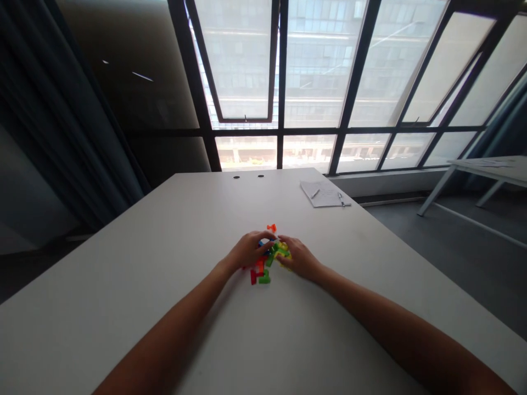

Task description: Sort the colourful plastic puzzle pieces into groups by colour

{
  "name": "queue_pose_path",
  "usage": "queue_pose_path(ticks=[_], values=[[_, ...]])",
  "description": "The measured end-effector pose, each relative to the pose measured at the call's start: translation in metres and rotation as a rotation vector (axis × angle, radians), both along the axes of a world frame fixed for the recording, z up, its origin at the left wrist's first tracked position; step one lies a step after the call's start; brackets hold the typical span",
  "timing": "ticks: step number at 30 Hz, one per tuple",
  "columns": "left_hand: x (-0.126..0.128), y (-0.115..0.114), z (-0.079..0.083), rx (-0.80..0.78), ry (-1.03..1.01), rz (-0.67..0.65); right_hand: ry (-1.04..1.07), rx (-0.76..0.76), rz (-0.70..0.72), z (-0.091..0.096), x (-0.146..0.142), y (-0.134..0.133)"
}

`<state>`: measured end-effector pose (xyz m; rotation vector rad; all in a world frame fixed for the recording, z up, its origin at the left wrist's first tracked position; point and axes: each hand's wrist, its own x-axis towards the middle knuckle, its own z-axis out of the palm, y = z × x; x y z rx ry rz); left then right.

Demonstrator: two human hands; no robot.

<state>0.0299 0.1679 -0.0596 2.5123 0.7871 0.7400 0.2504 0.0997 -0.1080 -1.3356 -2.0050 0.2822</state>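
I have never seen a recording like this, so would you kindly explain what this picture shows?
There is no machine: these are a person's bare left hand and right hand, seen by one camera worn on the head, looking forward and down. Both hands curve around a cluster of small, brightly coloured pieces on a white table. An orange piece lies just beyond them, and farther off, to the right, lies paper with a pen on it. Windows stand behind. Whether either hand grips a piece is too small to tell.

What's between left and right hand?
Head view: a cluster of small coloured pieces, with green ones in the middle and yellow ones by the right hand.
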Motion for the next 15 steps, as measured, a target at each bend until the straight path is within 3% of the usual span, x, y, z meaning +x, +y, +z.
queue_pose_path(ticks=[4,6,11,15], values=[[-0.013,-0.026,0.013,0.064,0.018,0.013,0.085,0.038,0.055,0.004,0.002,-0.002],[-0.022,-0.036,0.011,0.080,0.073,0.050,0.055,0.019,0.072,0.007,0.004,-0.006],[-0.041,-0.054,-0.020,0.078,0.251,0.116,-0.199,-0.103,0.189,0.009,0.000,-0.017],[-0.041,-0.060,-0.038,0.082,0.203,0.127,-0.243,-0.077,0.205,0.013,-0.015,-0.023]])
